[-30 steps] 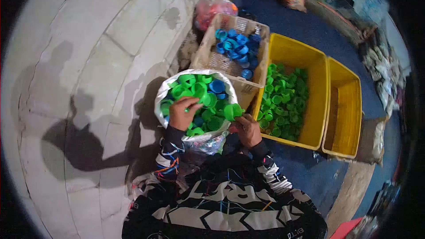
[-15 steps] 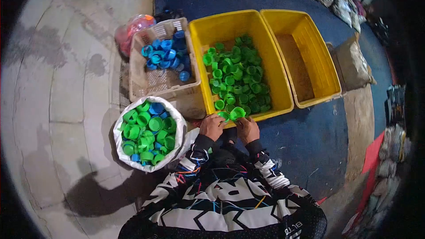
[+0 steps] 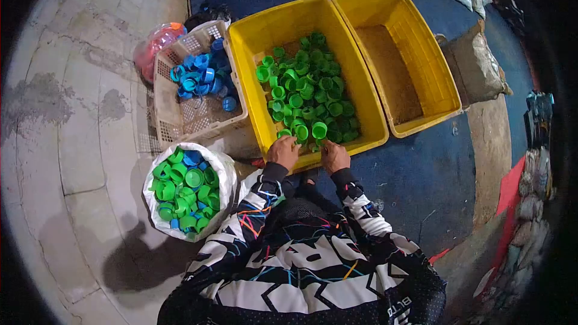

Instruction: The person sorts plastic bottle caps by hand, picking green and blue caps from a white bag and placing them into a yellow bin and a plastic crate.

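Both my hands are over the near rim of the yellow tub [image 3: 247, 42], which holds a heap of green plastic caps [image 3: 301, 87]. My left hand [image 3: 283, 152] has its fingers curled inward beside green caps at the heap's near edge; whatever it grips is hidden. The fingertips of my right hand [image 3: 335, 156] are pinched at the lower edge of a bright green cap [image 3: 319, 130], whose round opening faces up. At my left stands a white sack [image 3: 226, 176], filled with mostly green caps and some blue ones.
A pale plastic crate [image 3: 171, 121] with blue caps [image 3: 201, 75] adjoins the tub's left side. A second yellow tub [image 3: 442, 78] stands to its right, then a stuffed sack [image 3: 475, 63]. A red bundle [image 3: 158, 51] lies behind the crate. Blue sheeting [image 3: 421, 186] covers the floor.
My hands have moved apart and forward over the tub's rim; earlier they held green caps close together there. The whole view has shifted slightly, with containers appearing higher and further left.
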Tool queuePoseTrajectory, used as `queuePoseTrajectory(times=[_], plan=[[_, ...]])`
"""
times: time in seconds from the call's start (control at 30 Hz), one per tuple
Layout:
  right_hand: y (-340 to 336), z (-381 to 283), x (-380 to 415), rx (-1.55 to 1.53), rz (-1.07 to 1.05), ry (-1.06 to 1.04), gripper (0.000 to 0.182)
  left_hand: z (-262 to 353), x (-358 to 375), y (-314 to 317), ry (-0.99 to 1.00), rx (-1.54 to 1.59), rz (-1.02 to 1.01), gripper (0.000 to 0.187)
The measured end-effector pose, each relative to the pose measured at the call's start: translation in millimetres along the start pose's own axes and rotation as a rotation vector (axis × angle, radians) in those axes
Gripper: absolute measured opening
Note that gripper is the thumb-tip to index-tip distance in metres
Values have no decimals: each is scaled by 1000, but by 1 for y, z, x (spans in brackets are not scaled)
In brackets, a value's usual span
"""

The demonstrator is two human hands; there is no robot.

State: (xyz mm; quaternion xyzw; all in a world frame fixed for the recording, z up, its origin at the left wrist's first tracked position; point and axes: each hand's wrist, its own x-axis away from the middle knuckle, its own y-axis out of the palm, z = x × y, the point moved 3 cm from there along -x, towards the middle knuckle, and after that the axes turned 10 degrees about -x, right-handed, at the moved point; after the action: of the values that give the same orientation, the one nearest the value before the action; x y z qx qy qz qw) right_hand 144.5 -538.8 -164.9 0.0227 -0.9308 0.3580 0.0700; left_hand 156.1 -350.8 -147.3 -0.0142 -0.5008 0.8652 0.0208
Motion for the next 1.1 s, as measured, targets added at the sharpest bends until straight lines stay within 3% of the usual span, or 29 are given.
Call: queuePoseTrajectory(times=[0.13,0.17,0.23,0.3,0.5,0.63,0.7,0.8,0.97,1.1], plan=[[14,20,-3,-62,18,-174,21,-6,26,-31,-164,87,-58,17],[14,11,-4,-56,-52,-133,18,-10,36,-40,-225,121,-63,18],[36,13,-6,-118,-114,-225,14,-24,64,-51,-203,153,89,17],[45,-14,-10,-109,-131,-301,14,-30,89,-73,-188,129,216,16],[78,-107,-11,-128,-266,-405,19,-35,156,-168,-385,271,365,14],[102,-178,5,-159,-304,-620,16,-63,198,-200,-438,146,633,13],[116,-205,25,-130,-355,-641,17,-75,226,-225,-514,147,608,15],[143,-245,37,-89,-449,-746,19,-95,252,-231,-558,143,710,17],[182,-295,30,-28,-505,-900,24,-99,272,-225,-617,151,700,19],[233,-289,4,376,-469,-903,23,-96,265,-216,-560,177,643,19]])
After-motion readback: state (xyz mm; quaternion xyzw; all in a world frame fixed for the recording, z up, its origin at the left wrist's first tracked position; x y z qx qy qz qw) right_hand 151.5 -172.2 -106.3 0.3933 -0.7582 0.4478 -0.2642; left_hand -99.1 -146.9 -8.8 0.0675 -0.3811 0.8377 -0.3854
